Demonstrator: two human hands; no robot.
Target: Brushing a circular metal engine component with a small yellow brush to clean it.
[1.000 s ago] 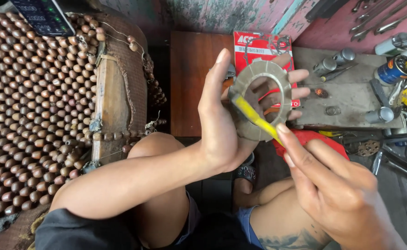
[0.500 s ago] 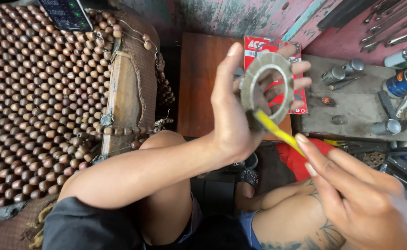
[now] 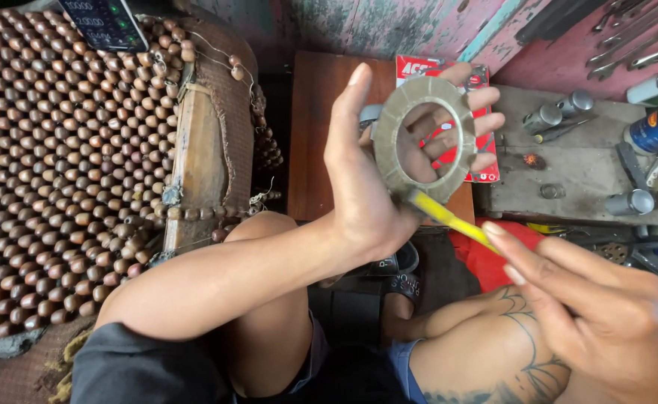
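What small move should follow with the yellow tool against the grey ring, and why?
Probably draw the thin yellow tool a little further along the flat grey ring: its tip touches the ring's lower edge, the right hand pinches it, and the left hand holds the ring.

place: you're in a small repair workshop | wall: wrenches (image 3: 628, 37) hang on worn painted boards | bench: grimy slab (image 3: 576, 176) with metal sockets (image 3: 557, 112) and a spray can (image 3: 654, 129) | beside you: wooden-bead seat mat (image 3: 60, 172) | floor: tools scattered at right
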